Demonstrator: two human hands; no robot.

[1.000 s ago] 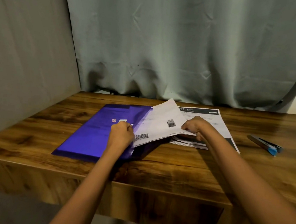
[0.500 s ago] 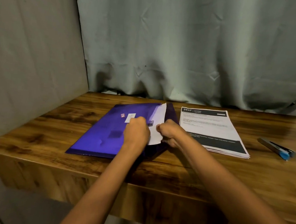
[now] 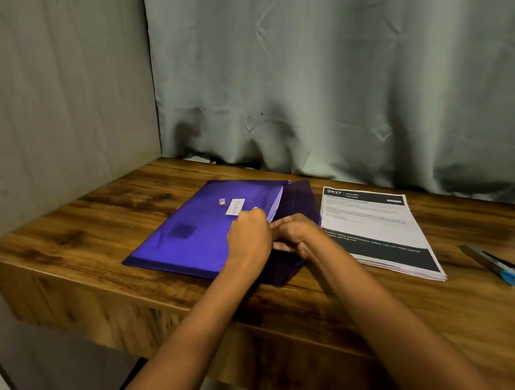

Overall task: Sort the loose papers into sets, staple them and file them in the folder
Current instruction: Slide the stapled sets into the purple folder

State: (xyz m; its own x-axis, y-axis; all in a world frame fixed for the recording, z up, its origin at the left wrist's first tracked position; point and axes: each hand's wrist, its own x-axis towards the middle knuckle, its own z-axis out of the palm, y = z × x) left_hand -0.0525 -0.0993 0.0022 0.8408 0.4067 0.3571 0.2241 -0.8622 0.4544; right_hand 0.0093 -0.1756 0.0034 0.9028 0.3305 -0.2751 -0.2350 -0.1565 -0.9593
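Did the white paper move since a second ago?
Yes. The paper slid left, deeper into the folder. Only a thin edge now shows at the folder's mouth.

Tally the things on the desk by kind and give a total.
Purple folder: 1
Sheets tucked in the folder's mouth: 1 set
Stack of printed papers: 1
Stapler: 1
Total: 4

One folder (image 3: pixel 188 238), one paper stack (image 3: pixel 383 227), one stapler (image 3: pixel 496 266).
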